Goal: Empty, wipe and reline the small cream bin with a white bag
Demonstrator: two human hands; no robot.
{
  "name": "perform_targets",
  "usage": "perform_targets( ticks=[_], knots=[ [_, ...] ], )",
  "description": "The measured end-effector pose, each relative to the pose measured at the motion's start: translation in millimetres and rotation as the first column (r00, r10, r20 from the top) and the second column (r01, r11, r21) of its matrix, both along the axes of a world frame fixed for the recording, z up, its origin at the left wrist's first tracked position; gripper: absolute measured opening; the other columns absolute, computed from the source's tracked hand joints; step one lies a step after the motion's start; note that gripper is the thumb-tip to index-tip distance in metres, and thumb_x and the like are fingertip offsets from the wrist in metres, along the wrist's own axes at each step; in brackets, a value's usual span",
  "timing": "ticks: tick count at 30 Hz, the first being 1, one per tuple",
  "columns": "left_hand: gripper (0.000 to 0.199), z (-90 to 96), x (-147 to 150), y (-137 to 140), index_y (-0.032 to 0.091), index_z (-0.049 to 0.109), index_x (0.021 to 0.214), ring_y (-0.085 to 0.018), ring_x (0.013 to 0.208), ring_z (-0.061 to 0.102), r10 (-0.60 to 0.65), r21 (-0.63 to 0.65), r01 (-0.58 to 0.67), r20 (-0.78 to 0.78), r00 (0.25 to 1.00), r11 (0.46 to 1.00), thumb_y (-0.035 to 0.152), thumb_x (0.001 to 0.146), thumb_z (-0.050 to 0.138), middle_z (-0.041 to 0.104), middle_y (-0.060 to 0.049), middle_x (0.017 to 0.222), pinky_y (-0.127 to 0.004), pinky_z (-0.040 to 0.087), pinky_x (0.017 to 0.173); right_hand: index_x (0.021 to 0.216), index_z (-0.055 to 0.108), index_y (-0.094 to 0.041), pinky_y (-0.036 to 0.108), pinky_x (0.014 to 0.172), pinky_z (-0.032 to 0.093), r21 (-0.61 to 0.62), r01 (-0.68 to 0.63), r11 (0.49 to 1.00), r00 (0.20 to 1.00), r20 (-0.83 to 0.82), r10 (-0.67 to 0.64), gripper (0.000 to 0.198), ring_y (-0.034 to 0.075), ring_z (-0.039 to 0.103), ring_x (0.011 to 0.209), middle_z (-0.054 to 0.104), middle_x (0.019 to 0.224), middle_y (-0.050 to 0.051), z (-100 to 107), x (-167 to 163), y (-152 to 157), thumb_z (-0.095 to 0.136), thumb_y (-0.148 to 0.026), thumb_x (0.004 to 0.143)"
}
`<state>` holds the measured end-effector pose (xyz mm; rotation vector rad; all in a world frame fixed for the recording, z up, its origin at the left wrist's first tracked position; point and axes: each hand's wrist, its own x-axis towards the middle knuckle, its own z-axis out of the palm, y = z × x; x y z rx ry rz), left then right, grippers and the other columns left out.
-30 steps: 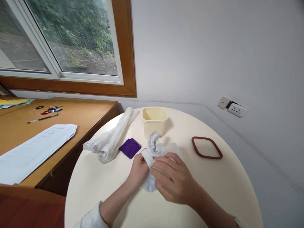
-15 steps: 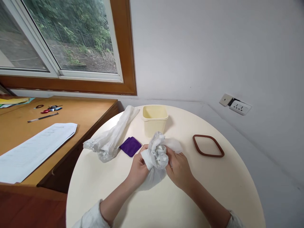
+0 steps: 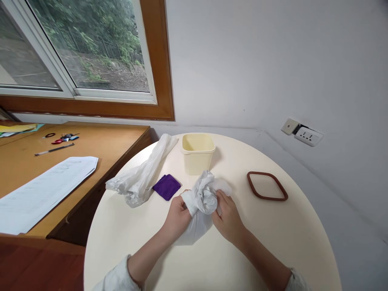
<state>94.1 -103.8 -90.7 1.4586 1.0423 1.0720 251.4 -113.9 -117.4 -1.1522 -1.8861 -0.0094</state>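
A white plastic bag, twisted into a knot at its top, is held between my hands over the round table. My left hand is closed on one side of it, the fingertips partly hidden by the plastic. On the other side my right hand pinches the bag near the knot. Below the knot the bag bulges out; what it holds, if anything, is hidden. Just beyond stands a pale yellow square bin, open at the top. A folded purple cloth lies left of my left hand.
Another white plastic bag lies stretched out on the table's left side. A brown rounded frame lies at the right. The wooden desk at the left bears papers, a pen and small items. A wall with sockets borders the table.
The knotted part of the bag has shifted slightly to the right and looks tighter. Both hands keep their grip, with my right fingers a little lower on the plastic.
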Motion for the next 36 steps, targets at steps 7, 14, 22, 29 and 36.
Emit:
perform_targets(
  ticks=[7, 14, 22, 29, 36],
  knots=[
    [0.006, 5.5, 0.9, -0.8, 0.013, 0.067, 0.07, -0.019, 0.072, 0.059, -0.049, -0.034, 0.05, 0.028, 0.998, 0.998, 0.018, 0.067, 0.064, 0.067, -0.002, 0.073, -0.027, 0.047, 0.069, 0.121, 0.043, -0.021, 0.042, 0.084, 0.044, 0.297, -0.026, 0.955, 0.999, -0.03, 0.036, 0.054, 0.024, 0.048, 0.105, 0.051, 0.112, 0.012, 6.4, -2.1, -6.0, 0.05, -0.003, 0.071],
    [0.007, 5.4, 1.1, -2.2, 0.015, 0.064, 0.063, -0.018, 0.076, 0.057, -0.123, 0.119, 0.137, -0.117, 0.985, 0.983, 0.014, 0.068, 0.059, 0.062, -0.003, 0.075, -0.027, 0.046, 0.072, 0.097, 0.052, -0.019, 0.044, 0.09, 0.032, 0.177, -0.016, 0.984, 0.998, 0.064, 0.004, 0.032, 0.029, 0.045, 0.12, 0.051, 0.128, 0.014, 6.2, -1.0, -6.3, 0.04, -0.005, 0.071],
    [0.014, 0.2, 1.5, -1.9, 0.016, 0.058, 0.054, -0.015, 0.068, 0.054, -0.059, 0.223, 0.122, -0.271, 0.961, 0.967, 0.008, 0.065, 0.053, 0.056, -0.001, 0.066, -0.024, 0.044, 0.066, 0.072, 0.043, -0.022, 0.036, 0.082, 0.035, 0.261, -0.139, 0.955, 0.988, -0.033, 0.153, 0.018, 0.019, 0.065, 0.083, 0.068, 0.081, 0.001, 12.6, -0.8, -4.2, 0.052, -0.007, 0.067],
    [0.012, -2.8, -1.6, -0.3, 0.016, 0.059, 0.063, -0.014, 0.07, 0.054, -0.068, 0.255, 0.159, -0.333, 0.94, 0.954, 0.01, 0.071, 0.052, 0.058, -0.002, 0.072, -0.025, 0.043, 0.07, 0.125, 0.041, -0.021, 0.031, 0.067, 0.047, 0.114, -0.23, 0.966, 0.968, -0.071, 0.239, 0.059, 0.017, 0.059, 0.075, 0.064, 0.084, 0.003, 8.8, 3.1, -3.2, 0.042, 0.0, 0.07],
    [0.022, -8.5, -0.3, -1.9, 0.017, 0.05, 0.056, -0.015, 0.072, 0.051, -0.008, 0.392, 0.202, -0.442, 0.897, 0.898, 0.018, 0.078, 0.051, 0.054, -0.001, 0.065, -0.028, 0.04, 0.075, 0.091, 0.055, -0.019, 0.036, 0.073, 0.043, -0.006, -0.143, 0.99, 0.99, -0.007, 0.143, 0.022, 0.021, 0.056, 0.081, 0.061, 0.085, 0.005, 15.7, 5.0, -3.5, 0.048, -0.012, 0.071]
  ],
)
